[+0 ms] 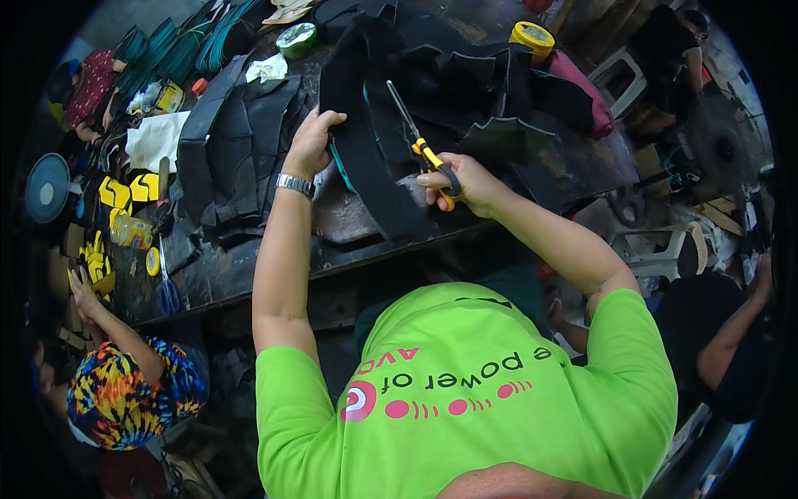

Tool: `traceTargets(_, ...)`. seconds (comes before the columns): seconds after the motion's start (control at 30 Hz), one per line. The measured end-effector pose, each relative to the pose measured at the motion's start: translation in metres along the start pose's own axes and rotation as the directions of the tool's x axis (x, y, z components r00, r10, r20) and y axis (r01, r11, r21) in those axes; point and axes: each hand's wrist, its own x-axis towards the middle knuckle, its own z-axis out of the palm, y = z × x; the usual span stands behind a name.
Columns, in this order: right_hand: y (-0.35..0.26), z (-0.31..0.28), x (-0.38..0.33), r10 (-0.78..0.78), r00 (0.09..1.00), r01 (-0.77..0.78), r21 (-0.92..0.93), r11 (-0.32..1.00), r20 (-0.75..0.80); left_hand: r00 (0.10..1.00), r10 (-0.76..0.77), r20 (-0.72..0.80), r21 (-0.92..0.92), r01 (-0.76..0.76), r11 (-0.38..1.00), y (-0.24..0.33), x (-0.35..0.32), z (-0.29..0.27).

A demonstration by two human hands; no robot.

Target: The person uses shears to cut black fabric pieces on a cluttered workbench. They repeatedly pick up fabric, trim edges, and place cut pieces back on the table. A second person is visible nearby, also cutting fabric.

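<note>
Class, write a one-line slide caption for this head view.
Left hand holds black fabric while right hand grips orange-handled scissors.

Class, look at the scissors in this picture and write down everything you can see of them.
The scissors have long, slim grey metal blades and yellow-orange handles with black loops. The right hand holds them by the handles, fingers through the loops. The blades point up and away from the person, lying over a long black strip of material on the dark worktable. Whether the blades are parted cannot be told.
</note>
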Motion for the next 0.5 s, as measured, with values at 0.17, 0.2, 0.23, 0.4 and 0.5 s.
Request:
traceTargets(0.17, -0.008, -0.007, -0.011, 0.018, 1.000, -0.017, 0.092, 0.996, -0.018, 0.925, 0.291, 0.246, -0.086, -0.278, 0.957, 0.026, -0.075, 0.027)
traceTargets(0.2, -0.010, -0.007, -0.015, 0.028, 0.999, -0.027, 0.082, 0.996, -0.016, 0.920, 0.312, 0.237, -0.153, -0.281, 0.947, 0.025, -0.084, 0.029)
traceTargets(0.23, -0.010, -0.006, -0.020, 0.035, 0.999, -0.034, 0.075, 0.997, -0.007, 0.897, 0.360, 0.256, -0.310, -0.277, 0.909, 0.024, -0.091, 0.028)
traceTargets(0.4, -0.007, 0.015, -0.042, 0.048, 0.997, -0.048, 0.006, 0.999, 0.058, 0.952, 0.079, 0.297, -0.448, 0.066, 0.891, 0.001, -0.096, 0.022)
traceTargets(0.5, -0.009, 0.021, -0.057, -0.011, 1.000, 0.009, 0.098, 0.995, 0.024, 0.933, 0.101, 0.344, -0.222, -0.024, 0.975, 0.004, -0.106, 0.020)
